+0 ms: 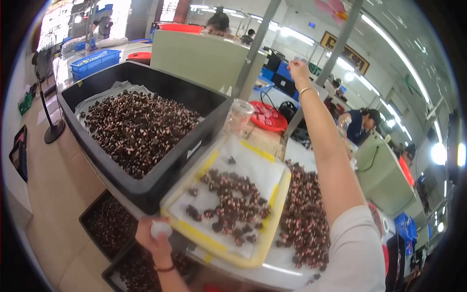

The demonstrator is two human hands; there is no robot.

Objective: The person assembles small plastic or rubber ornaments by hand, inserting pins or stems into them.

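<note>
Pale right sleeve: nearest the camera, with a bare forearm stretched up above the bench.
Right hand: raised, well apart from the loose pieces; fingers curled in together, too small to tell whether they pinch anything.
Left hand: fingers closed about a white rounded object, near the corner of a shallow yellow-rimmed tray; contact with that corner cannot be told.
Object held: its domed face shows smooth and pale; probably light, perhaps slippery, softness unclear. Best gripped around its sides.
Dark-and-pink pieces: scattered over the tray's white liner; likely light, loose and apt to roll, possibly brittle. Take singles by fingertips, many with a cupped palm.
Yellow-rimmed frame: on the bench between a deep black tub and a loose heap; looks light, fairly stiff. Hold opposite rims and keep it level, or the contents may slide.
Black tub: broadly filled, so probably heavy; two hands under the rim.
Clear plastic cup: beside the tub, thin-walled and easily dented; a gentle grip suits.
</note>
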